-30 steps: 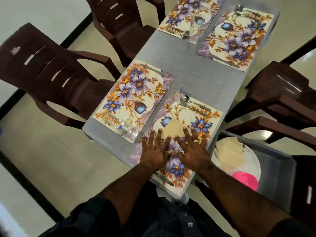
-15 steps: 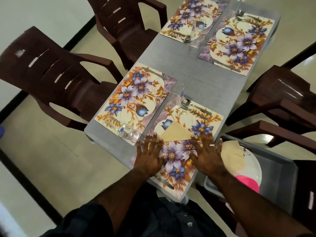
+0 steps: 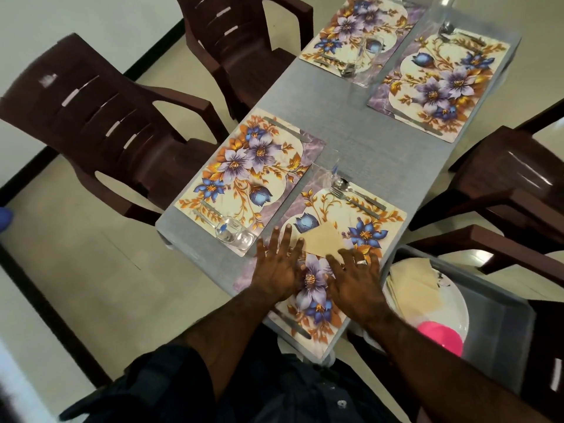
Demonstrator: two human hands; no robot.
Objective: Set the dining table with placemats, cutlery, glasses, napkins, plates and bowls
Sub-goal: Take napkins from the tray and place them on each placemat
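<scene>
Both hands lie flat with spread fingers, holding nothing, on the nearest placemat (image 3: 341, 209) in the lower centre. The left hand (image 3: 279, 270) and right hand (image 3: 355, 279) flank the folded napkin (image 3: 323, 239), probably to smooth it. Plates and spare napkins wait in the tray (image 3: 500, 319) at lower right, beside the tabletop (image 3: 366, 141).

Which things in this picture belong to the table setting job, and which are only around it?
Belong to the job:
placemat under both hands
napkin on it
fork and spoon
glass on the next placemat
plate, spare napkins and pink bowl in the grey bin

Only around:
brown chairs
</scene>
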